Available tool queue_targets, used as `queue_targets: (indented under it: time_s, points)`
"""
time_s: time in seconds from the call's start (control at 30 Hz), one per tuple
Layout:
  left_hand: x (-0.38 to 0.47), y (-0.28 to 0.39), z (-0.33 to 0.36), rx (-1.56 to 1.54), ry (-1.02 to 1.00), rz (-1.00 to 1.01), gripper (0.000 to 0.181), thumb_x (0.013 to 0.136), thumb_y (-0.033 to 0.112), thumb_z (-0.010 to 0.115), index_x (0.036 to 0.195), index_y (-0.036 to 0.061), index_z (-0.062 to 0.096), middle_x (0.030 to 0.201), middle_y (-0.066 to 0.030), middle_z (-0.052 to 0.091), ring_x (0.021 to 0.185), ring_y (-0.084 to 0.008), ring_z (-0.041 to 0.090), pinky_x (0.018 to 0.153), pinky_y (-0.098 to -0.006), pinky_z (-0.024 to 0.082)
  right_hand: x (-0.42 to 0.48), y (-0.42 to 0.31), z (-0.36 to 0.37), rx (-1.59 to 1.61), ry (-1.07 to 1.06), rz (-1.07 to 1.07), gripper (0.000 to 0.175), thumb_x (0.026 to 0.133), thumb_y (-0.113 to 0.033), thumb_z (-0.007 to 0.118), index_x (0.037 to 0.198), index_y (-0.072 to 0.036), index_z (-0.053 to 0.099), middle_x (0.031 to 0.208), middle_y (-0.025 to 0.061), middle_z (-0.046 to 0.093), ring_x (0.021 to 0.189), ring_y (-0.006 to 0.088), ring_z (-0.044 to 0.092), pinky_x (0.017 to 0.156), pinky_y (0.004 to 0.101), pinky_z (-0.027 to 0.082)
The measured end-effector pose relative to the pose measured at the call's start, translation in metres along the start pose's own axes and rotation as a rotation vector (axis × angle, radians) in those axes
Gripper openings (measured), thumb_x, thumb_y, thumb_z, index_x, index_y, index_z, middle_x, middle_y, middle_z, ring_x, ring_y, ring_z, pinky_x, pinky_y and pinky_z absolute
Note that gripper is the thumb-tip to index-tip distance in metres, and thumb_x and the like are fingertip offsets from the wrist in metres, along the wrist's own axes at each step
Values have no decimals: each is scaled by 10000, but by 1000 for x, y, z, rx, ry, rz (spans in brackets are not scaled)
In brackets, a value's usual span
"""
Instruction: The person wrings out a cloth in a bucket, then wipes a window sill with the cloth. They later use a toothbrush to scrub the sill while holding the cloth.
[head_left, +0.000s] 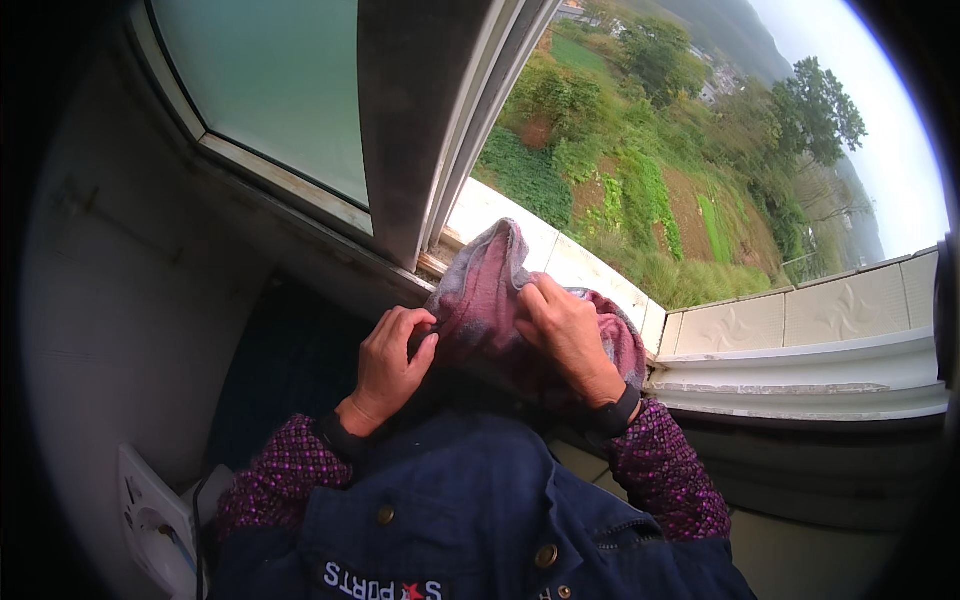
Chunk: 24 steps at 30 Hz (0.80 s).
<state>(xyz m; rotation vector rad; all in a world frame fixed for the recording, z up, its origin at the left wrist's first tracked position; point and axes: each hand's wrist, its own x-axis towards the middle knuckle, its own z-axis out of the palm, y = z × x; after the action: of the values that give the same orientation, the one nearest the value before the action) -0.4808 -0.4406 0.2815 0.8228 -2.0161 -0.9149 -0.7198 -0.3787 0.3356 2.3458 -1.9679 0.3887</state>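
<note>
A red and grey patterned cloth (484, 307) is bunched over the inner edge of an open window. Its upper fold rises to a rounded peak against the white tiled sill (592, 266). My right hand (566, 334) grips the cloth near that fold, fingers curled into the fabric. At the cloth's left edge is my left hand (390, 367), with thumb and forefinger tips close together; whether fabric is pinched between them is unclear. The lower part of the cloth falls into shadow in front of my dark blue garment (450, 480).
A frosted window pane (270, 90) in a metal frame (405, 135) stands at the upper left. White window track (795, 382) runs to the right. Down at the lower left is a white basin-like fixture (161, 525) beside a dark cord. Outside, a green slope (637, 172) drops away.
</note>
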Motion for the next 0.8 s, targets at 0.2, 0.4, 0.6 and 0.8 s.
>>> queue_targets:
  time_s: [0.2,0.4,0.6,0.8]
  points:
    - [-16,-11,30,51,136,-157,466,772,126,758,1139,24,488,1026,-108,527,881,-239,580,779,-333,492,11,-3,5,-44,48,-69,161,759,-82,625,856,-60,499,800,103,503,683,271,597,575,388,488]
    - [-13,11,26,-1,126,-180,435,747,87,739,1115,57,507,976,-105,529,902,-278,570,816,-367,480,10,-5,1,-4,-1,1,180,765,-83,619,919,-57,529,836,111,536,749,283,631,579,405,502]
    - [10,31,28,215,150,343,336,731,8,698,1037,64,572,1124,-127,551,1042,-323,541,906,-426,451,8,-3,-2,44,-77,57,252,777,-132,659,978,-71,520,864,115,572,801,325,628,606,436,497]
    - [-2,15,29,127,315,54,484,740,80,731,1157,35,489,1090,-146,518,980,-311,540,878,-381,457,-39,24,-32,54,-253,242,275,742,-179,732,904,-94,527,796,102,609,767,330,627,635,435,480]
